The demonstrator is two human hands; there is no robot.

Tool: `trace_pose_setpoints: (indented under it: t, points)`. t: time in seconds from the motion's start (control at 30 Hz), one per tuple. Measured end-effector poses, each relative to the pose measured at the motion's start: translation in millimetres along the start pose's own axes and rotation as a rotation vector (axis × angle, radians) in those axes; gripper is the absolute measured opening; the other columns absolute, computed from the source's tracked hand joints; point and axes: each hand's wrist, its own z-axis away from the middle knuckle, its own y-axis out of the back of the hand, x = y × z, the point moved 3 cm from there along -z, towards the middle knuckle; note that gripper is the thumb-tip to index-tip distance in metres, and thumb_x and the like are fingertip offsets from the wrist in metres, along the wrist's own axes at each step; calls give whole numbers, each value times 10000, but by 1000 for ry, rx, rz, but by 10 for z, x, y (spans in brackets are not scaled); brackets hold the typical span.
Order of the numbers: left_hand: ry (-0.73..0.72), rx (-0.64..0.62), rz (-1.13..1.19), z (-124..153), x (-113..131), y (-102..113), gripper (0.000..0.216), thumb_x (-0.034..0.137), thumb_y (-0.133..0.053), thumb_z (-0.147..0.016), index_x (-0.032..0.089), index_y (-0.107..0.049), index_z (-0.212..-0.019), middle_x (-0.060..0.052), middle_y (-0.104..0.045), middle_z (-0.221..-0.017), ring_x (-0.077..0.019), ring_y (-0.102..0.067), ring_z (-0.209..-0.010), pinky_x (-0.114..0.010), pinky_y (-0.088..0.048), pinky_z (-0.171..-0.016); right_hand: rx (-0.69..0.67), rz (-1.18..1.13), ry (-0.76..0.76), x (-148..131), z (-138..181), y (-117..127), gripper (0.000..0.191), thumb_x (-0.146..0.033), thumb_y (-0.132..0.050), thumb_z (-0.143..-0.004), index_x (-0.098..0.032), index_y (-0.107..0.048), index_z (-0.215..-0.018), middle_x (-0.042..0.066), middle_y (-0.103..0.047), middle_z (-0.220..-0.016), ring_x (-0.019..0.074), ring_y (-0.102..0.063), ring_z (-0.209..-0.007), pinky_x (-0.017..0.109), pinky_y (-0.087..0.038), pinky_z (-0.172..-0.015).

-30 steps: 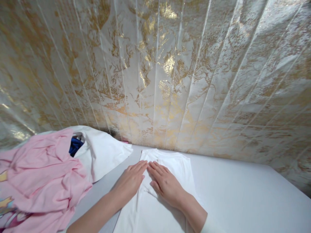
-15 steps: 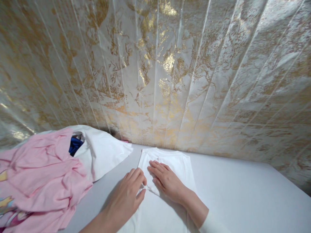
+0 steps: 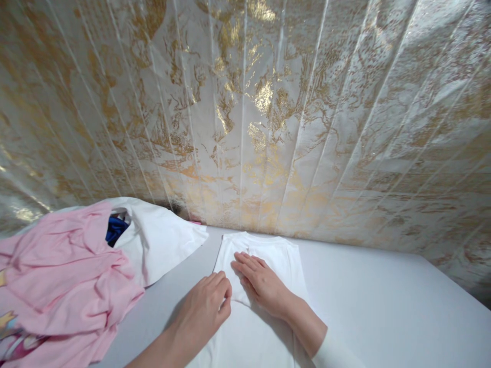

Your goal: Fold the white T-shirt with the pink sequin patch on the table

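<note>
A white shirt (image 3: 276, 250) lies on the table with part of it folded over, its folded edge crossing below my hands. My right hand (image 3: 264, 286) rests flat on the folded part, fingers stretched out to the upper left. At the left side of the fold, my left hand (image 3: 209, 301) is closed, thumb and fingers drawn together on the shirt's edge. The fabric inside that pinch is mostly hidden by the fingers. The lower part of the shirt runs out of view at the bottom.
On the left, a pink printed garment (image 3: 65, 271) lies heaped over a white garment (image 3: 164, 240), with a bit of dark blue fabric (image 3: 115, 230) showing between. The pale table (image 3: 368, 301) meets a gold-and-silver patterned wall covering (image 3: 245, 128) at its back edge.
My left thumb and fingers have closed together, and the small crumple at the fold's left edge has smoothed out. My right hand stays on the same part of the shirt.
</note>
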Motion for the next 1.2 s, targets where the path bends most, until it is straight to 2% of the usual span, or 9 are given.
trace_pose_setpoints:
  t: [0.1, 0.3, 0.4, 0.5, 0.63, 0.77, 0.83, 1.03, 1.2]
  points:
    - [7, 1, 116, 5, -38, 42, 198, 5, -469, -798, 192, -524, -766, -6, -585, -826, -183, -572, -770, -293, -431, -701, 23, 1, 8, 9, 2, -4, 428, -146, -431, -945, -159, -490, -1369, 129, -411, -1497, 239, -364, -1394, 467, -341, -1120]
    - [-76, 101, 268, 78, -155, 86, 245, 116, -329, -939, 214, -551, -977, -31, -596, -931, -204, -587, -897, -334, -464, -788, 46, -14, 22, 3, 4, 6, 424, -139, -442, -938, -169, -494, -1358, 125, -430, -1487, 236, -370, -1391, 455, -354, -1113]
    - [-114, 101, 193, 178, -176, -46, 281, 69, -363, -871, 215, -554, -1017, -51, -589, -1002, -220, -578, -947, -362, -479, -822, 31, -23, 12, 15, 9, -4, 424, -142, -439, -939, -163, -490, -1360, 133, -423, -1491, 244, -363, -1394, 465, -346, -1114]
    - [-122, 171, 66, 294, -216, -223, 427, 33, -378, -819, 234, -529, -1165, -63, -586, -1134, -231, -576, -1025, -393, -491, -875, 33, -33, 12, 48, 15, -24, 425, -144, -432, -942, -157, -483, -1364, 144, -418, -1492, 252, -360, -1395, 480, -340, -1111]
    - [-150, 306, -65, 423, -314, -420, 466, 140, -436, -887, 233, -418, -1343, -82, -567, -1275, -239, -560, -1144, -387, -503, -935, 91, -80, 50, -15, 7, 26, 395, -123, -444, -931, -161, -517, -1317, 153, -473, -1453, 253, -393, -1373, 470, -352, -1091]
    - [-182, 379, -175, 493, -398, -572, 415, 205, -419, -928, 194, -425, -1344, -116, -547, -1344, -255, -541, -1212, -393, -503, -962, 139, -177, 114, -288, -24, 119, 253, -111, -581, -837, -191, -627, -1073, 85, -667, -1135, 215, -578, -1108, 358, -440, -947]
    - [-188, 388, -209, 515, -426, -633, 411, 179, -398, -923, 174, -431, -1334, -134, -542, -1361, -262, -531, -1235, -405, -489, -986, 120, -173, 127, -411, -38, 109, 182, -109, -637, -777, -196, -638, -936, 50, -664, -952, 194, -591, -921, 314, -457, -833]
    - [-178, 338, -293, 561, -446, -673, 676, 17, -371, -759, 169, -353, -1417, -121, -493, -1430, -249, -478, -1300, -411, -444, -1036, 92, -54, 116, -460, -51, -17, 141, -75, -589, -791, -187, -631, -867, 37, -640, -847, 188, -560, -816, 293, -438, -770]
    - [-214, 380, -347, 555, -372, -586, 580, 64, -397, -809, 133, -410, -1385, -147, -499, -1419, -263, -499, -1279, -403, -446, -1016, 78, 90, 132, -444, -77, -56, 142, -65, -559, -829, -165, -638, -892, 57, -652, -867, 196, -561, -814, 298, -450, -768]
